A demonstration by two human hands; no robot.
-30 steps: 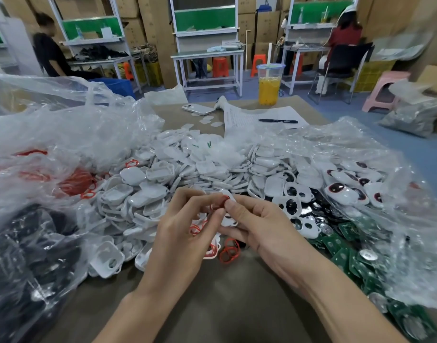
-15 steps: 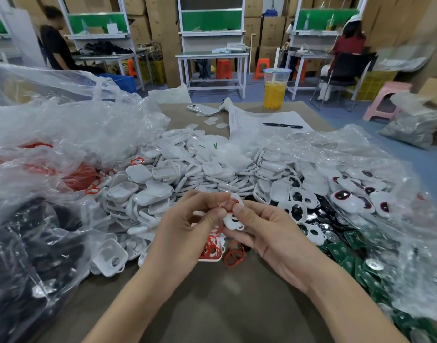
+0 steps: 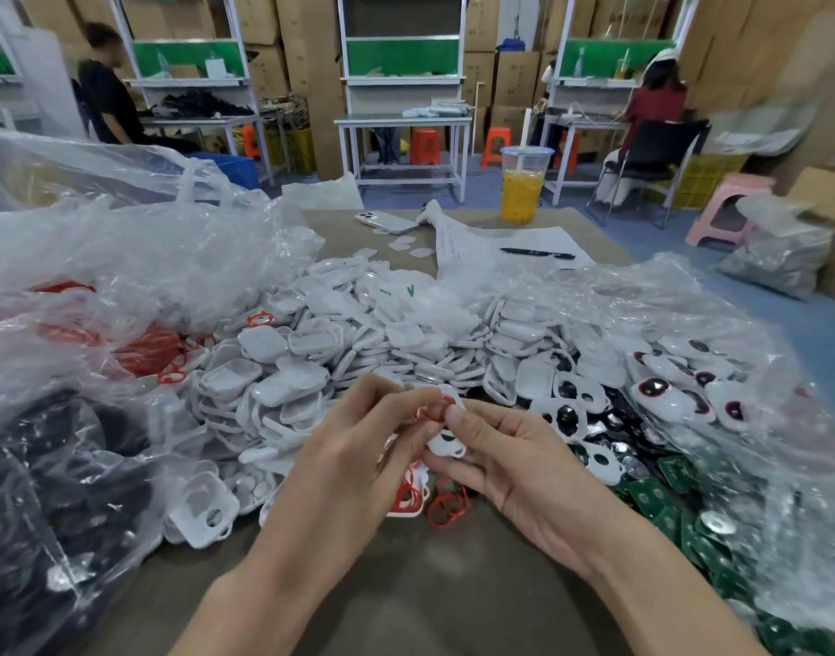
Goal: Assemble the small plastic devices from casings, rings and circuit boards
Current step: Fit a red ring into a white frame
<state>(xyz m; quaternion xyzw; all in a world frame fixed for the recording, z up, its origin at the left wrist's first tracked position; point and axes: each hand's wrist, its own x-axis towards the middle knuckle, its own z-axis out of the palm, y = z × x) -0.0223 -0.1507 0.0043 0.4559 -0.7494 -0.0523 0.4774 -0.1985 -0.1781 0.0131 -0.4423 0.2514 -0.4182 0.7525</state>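
Observation:
My left hand (image 3: 354,461) and my right hand (image 3: 515,466) meet over the table's near middle. Between them is a small white casing (image 3: 446,440) with a dark hole; my right hand grips it. A thin red ring (image 3: 433,409) lies along the casing's top edge, pinched by my left fingertips and pressed by my right thumb. Loose red rings (image 3: 446,506) lie on the table just below my hands. A big heap of white casings (image 3: 359,343) spreads behind. Green circuit boards (image 3: 661,494) lie at the right.
Crumpled clear plastic bags (image 3: 122,258) rise at the left, holding red rings and black parts; another bag (image 3: 718,333) covers parts at the right. Farther back are a phone (image 3: 387,221), a paper with a pen (image 3: 536,252) and a cup of orange drink (image 3: 522,187). Brown tabletop (image 3: 406,603) shows near me.
Both hands have stayed together on the casing and ring, with small finger shifts along the ring. My view has tilted slightly, so the scene sits lower in frame.

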